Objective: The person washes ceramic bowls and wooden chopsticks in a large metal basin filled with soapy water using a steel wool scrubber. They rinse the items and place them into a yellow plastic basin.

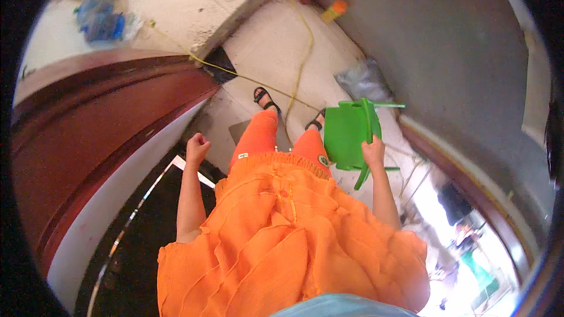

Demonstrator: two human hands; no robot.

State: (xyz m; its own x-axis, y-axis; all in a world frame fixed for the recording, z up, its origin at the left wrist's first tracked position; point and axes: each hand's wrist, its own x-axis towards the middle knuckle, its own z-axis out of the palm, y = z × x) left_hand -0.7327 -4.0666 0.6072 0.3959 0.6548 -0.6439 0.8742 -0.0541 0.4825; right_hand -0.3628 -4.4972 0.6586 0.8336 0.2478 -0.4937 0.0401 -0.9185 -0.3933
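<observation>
My right hand (373,152) grips the top edge of a small green plastic chair (346,134). The chair is tilted at my right side, beside my leg, with its legs pointing away to the right. On the other side, my left hand (198,147) hangs with curled fingers, and no object shows in it. I stand in black sandals (265,99) on a pale floor (264,35). My right foot is partly hidden behind the chair.
A yellow hose or cable (306,59) crosses the floor near my feet. A clear plastic bag (365,79) and a yellow bottle with an orange top (335,11) lie by the grey wall (418,53). Left is a dark red wooden door (101,119); blue bundles (101,20) lie beyond it.
</observation>
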